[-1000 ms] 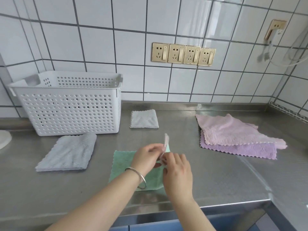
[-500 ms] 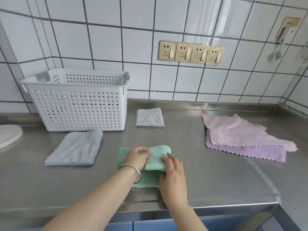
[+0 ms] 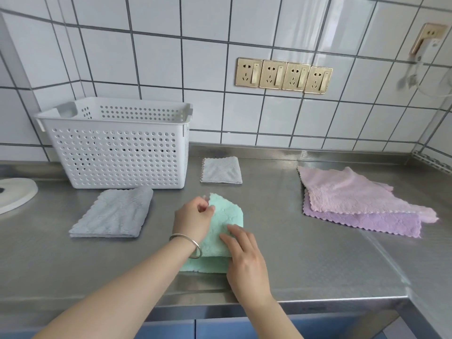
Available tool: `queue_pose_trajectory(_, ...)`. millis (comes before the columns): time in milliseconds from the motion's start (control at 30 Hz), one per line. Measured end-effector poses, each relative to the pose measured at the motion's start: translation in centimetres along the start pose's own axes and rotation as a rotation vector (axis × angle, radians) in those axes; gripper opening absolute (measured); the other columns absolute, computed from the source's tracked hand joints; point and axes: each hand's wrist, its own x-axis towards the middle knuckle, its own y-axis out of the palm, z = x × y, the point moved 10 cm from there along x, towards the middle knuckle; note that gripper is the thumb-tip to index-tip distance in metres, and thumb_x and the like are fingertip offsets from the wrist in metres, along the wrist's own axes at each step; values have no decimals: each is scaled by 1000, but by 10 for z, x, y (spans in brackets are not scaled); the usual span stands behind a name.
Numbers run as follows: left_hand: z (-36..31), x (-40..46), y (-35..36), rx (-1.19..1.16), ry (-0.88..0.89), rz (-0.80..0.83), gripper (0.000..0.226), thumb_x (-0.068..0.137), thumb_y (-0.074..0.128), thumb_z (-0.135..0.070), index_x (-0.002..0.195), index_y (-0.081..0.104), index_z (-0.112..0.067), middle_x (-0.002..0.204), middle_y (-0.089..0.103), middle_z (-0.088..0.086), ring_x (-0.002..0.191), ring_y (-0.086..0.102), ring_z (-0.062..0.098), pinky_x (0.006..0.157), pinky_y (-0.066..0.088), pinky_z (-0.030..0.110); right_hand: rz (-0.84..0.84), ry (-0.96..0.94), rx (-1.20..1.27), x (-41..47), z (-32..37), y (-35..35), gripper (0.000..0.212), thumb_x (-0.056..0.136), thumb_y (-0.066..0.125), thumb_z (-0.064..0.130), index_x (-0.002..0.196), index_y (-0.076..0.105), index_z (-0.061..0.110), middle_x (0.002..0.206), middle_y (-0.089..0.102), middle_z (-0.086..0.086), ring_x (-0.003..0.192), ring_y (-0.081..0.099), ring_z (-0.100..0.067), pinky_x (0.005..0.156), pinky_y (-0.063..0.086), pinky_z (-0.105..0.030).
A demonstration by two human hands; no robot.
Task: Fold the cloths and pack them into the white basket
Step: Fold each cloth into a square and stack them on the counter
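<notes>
A green cloth [image 3: 226,217] lies partly folded on the steel counter, near the front edge. My left hand [image 3: 193,217], with a bangle on the wrist, pinches the cloth's far corner. My right hand [image 3: 241,250] presses flat on the folded layer with straight fingers. The white perforated basket [image 3: 117,152] stands at the back left. A folded grey cloth [image 3: 115,212] lies in front of it, and a smaller folded grey cloth [image 3: 221,170] lies to its right. At the right, a pink cloth [image 3: 352,194] lies unfolded over a purple cloth [image 3: 381,222].
The steel counter [image 3: 281,241] meets a tiled wall with four gold sockets [image 3: 283,75]. A white round object [image 3: 14,194] sits at the far left edge. A charger and cable [image 3: 415,67] hang from a socket at the upper right.
The green cloth's near part has been brought over towards the back, so it now lies folded. My left hand moved to its far corner and my right hand pressed down on it.
</notes>
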Motion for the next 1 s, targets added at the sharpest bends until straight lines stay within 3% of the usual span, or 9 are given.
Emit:
queue_pose_trajectory(100,-10,3,-22,169,131,-73,24,86,59,-25,65,47,-21,85,72,7,84,65,30,64,43,29,102,23,-26,3,-2,13,57,61,42,-8,110,61,13,119,64,-7,115,55,-23,84,55,-27)
queue_pose_trajectory(200,4,13,-31,193,73,-39,20,90,55,-23,73,47,-16,89,69,13,90,61,32,65,35,28,262,91,-73,0,-9,34,74,41,70,-13,111,65,13,118,66,-6,110,63,-24,77,58,-30)
queue_pose_trajectory(367,44,18,-28,276,-87,70,25,88,56,-24,65,49,-15,75,61,11,88,60,32,66,34,25,348,139,-98,-7,-10,47,76,34,76,-11,104,70,16,113,69,-3,103,67,-19,69,58,-23)
queue_pose_trajectory(467,56,16,-28,254,-154,89,28,85,59,-24,61,48,-17,69,57,6,88,60,35,66,36,27,341,138,-79,-8,-12,48,73,38,74,-12,105,69,18,115,69,-2,104,67,-19,68,58,-23)
queue_pose_trajectory(533,58,16,-32,181,-188,60,11,85,62,-23,86,59,-12,93,66,9,98,60,31,77,41,28,336,133,-37,-8,-12,48,71,48,67,-15,110,67,18,122,65,-2,111,63,-20,72,58,-24)
queue_pose_trajectory(667,64,9,-33,144,-179,48,20,85,61,-18,102,55,-10,108,65,12,92,57,27,74,37,23,436,176,50,-10,-13,50,67,80,39,-12,137,45,23,151,33,6,141,26,-11,101,40,-24)
queue_pose_trajectory(767,66,4,-32,131,-172,50,14,87,58,-16,97,48,-16,110,62,11,82,49,21,70,34,23,494,197,65,-11,-16,52,69,83,34,-11,141,38,26,153,25,10,143,17,-5,105,34,-20)
queue_pose_trajectory(867,60,5,-33,162,-108,45,23,87,55,-15,109,50,-13,109,63,10,79,50,21,69,35,23,505,224,84,-11,-17,52,69,83,34,-11,141,38,26,153,25,11,143,17,-5,105,33,-19)
queue_pose_trajectory(1000,59,-3,-39,310,-25,7,36,86,56,-20,120,46,-16,118,60,4,100,58,27,78,44,30,514,125,100,-13,-5,47,64,75,40,2,136,47,21,150,35,1,141,25,-17,111,31,-31)
